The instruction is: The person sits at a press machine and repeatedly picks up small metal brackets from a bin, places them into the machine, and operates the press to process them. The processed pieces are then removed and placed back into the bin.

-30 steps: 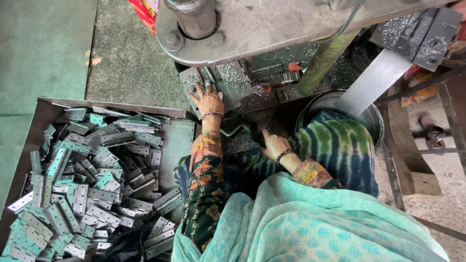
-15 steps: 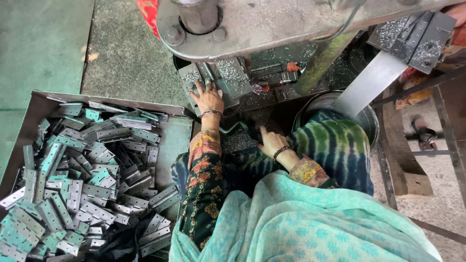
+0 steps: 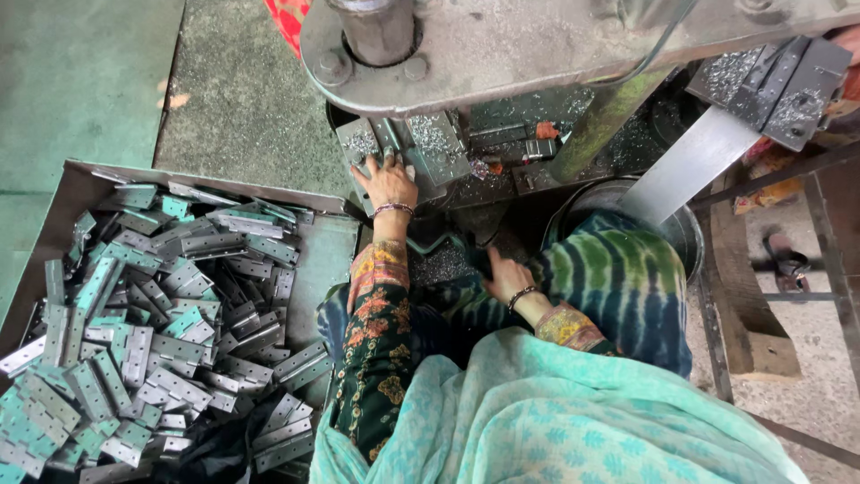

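The left hand (image 3: 387, 182) lies flat, fingers spread, pressing on a grey hinge (image 3: 381, 148) on the press (image 3: 537, 45) bed; the hinge's long axis runs away from the person, tilted slightly left. The right hand (image 3: 507, 278) rests low in the lap, fingers curled, and whether it holds anything cannot be told. A tray (image 3: 98, 179) of hinges (image 3: 161, 332) sits to the left.

A flat grey metal hinge plate (image 3: 381, 148) lies on the press bed, dusted with shavings.
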